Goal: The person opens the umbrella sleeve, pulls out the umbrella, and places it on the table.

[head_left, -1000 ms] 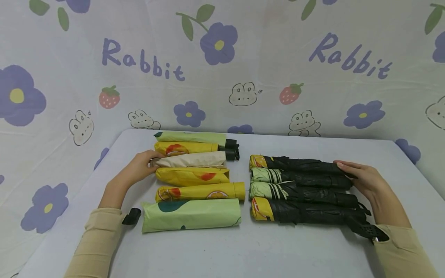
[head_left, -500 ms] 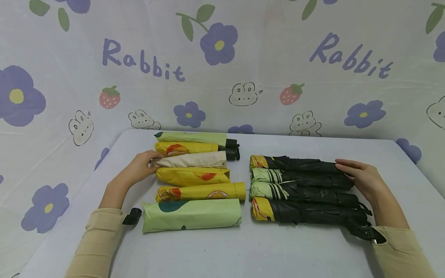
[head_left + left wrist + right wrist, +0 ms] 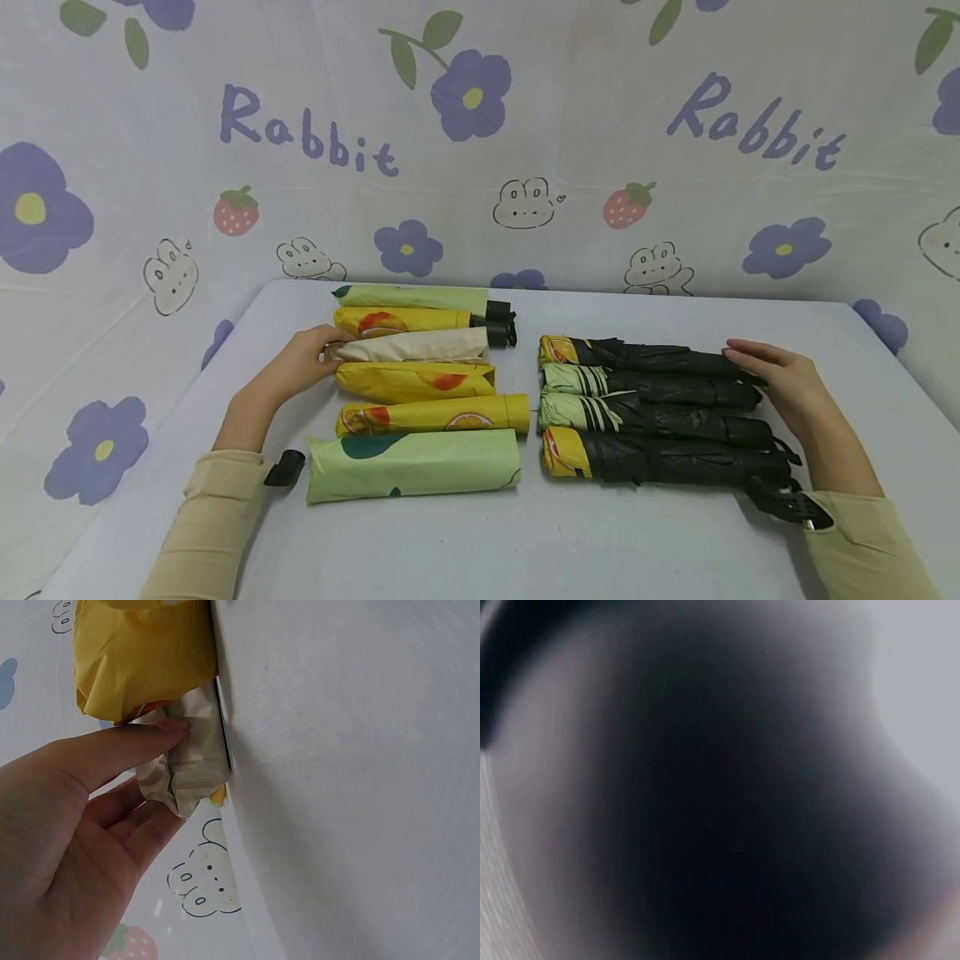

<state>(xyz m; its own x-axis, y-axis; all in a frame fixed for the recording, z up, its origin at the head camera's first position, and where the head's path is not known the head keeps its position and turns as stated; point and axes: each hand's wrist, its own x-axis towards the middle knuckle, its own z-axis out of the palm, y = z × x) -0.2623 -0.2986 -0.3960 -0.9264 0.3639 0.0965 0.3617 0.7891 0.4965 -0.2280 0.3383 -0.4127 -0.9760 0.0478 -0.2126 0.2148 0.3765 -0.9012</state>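
Note:
My left hand (image 3: 303, 362) pinches the left end of a cream folded umbrella (image 3: 420, 344), whose black handle points right. In the left wrist view, thumb and fingers hold the crumpled cream fabric (image 3: 191, 754), beside a yellow umbrella cover (image 3: 142, 656). My right hand (image 3: 787, 383) is at the right end of a black folded umbrella (image 3: 652, 354) with a yellow orange-print tip. Its fingers look extended, the fingertips at or just above that end; contact is unclear. The right wrist view is dark and blurred.
Yellow (image 3: 408, 318) and green (image 3: 420, 295) umbrellas lie behind the cream one. In front lie yellow pieces (image 3: 420, 381) and a wide green one (image 3: 420, 468). Below the right hand's umbrella lie several more black ones (image 3: 675, 457). A rabbit-print cloth (image 3: 525, 125) stands behind the white table (image 3: 480, 550).
My right hand's fingers have lifted slightly and shifted a little off the black umbrella's end. The left hand keeps its hold on the cream umbrella, and the umbrellas stay in place.

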